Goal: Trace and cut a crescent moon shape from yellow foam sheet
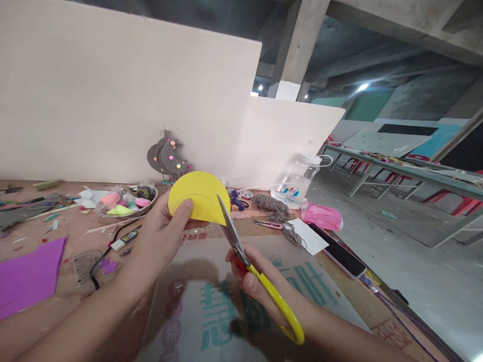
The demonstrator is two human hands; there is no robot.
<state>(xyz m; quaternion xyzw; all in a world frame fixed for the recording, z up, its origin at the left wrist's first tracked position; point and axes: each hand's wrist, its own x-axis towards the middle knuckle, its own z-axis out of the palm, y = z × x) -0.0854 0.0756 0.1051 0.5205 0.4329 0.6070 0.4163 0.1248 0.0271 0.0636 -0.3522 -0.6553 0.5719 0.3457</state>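
A round piece of yellow paper (199, 193) with a faint curved line on it is held up above the table. My left hand (166, 231) pinches its lower left edge, thumb on the front. In my right hand (256, 276) are scissors (277, 299) with yellow and red handles. The scissors' blades point up and lie at the right part of the paper, close to its lower right edge. Beneath both hands lies a translucent printed sheet (192, 301).
Left of the hands are purple paper (32, 276) and a metal dish (151, 201) of clay packets. A plastic bottle (296, 181), grey yarn (271, 206), a white card (307, 236) and a phone (337, 251) lie to the right. A white board (124, 100) stands behind.
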